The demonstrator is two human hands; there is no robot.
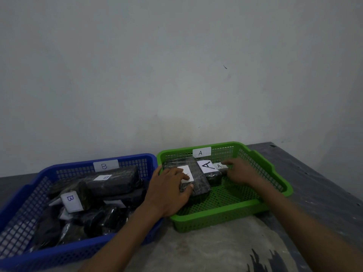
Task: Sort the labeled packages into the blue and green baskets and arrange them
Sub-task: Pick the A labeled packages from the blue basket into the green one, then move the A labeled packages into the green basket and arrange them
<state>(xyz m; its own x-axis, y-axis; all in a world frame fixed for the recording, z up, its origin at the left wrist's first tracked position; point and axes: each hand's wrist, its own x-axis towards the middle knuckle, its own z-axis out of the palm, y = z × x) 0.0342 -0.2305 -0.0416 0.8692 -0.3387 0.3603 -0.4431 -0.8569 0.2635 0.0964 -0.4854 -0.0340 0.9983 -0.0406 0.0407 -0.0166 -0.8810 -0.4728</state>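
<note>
Far left: blue basket (25, 195) tagged B on its back wall, heaped with black film-wrapped packages lying at odd angles. B-labelled package (71, 201) near the front left, tilted, label up; a longer B-labelled brick (114, 180) across the back. Glossy wrap, crinkled and loose at the ends; likely slick under dry fingers, so best taken across the firm long sides, not by the slack film tails. Pile not yet squared up.

Centre: left hand (170, 190) reaching over the shared rims into the green basket (275, 173), fingers spread flat over the top of the large A package (196, 181), thumb curled against its near edge, partly hiding the white label. Looks blocky and stiff, holding its shape; probably of moderate weight, better slid over the mesh floor or lifted with a grip under both ends.

Next right: middle A package (211, 172), big letter upward, touching the large one. Then a small A package (221, 167) at the back, mostly hidden.

Right hand (240, 171) at that small package, fingers curled down onto it; pinching or merely nudging, cannot tell. Small and probably light; one-hand job.

Further right: bare green mesh, then dark tabletop (314, 173).
</note>
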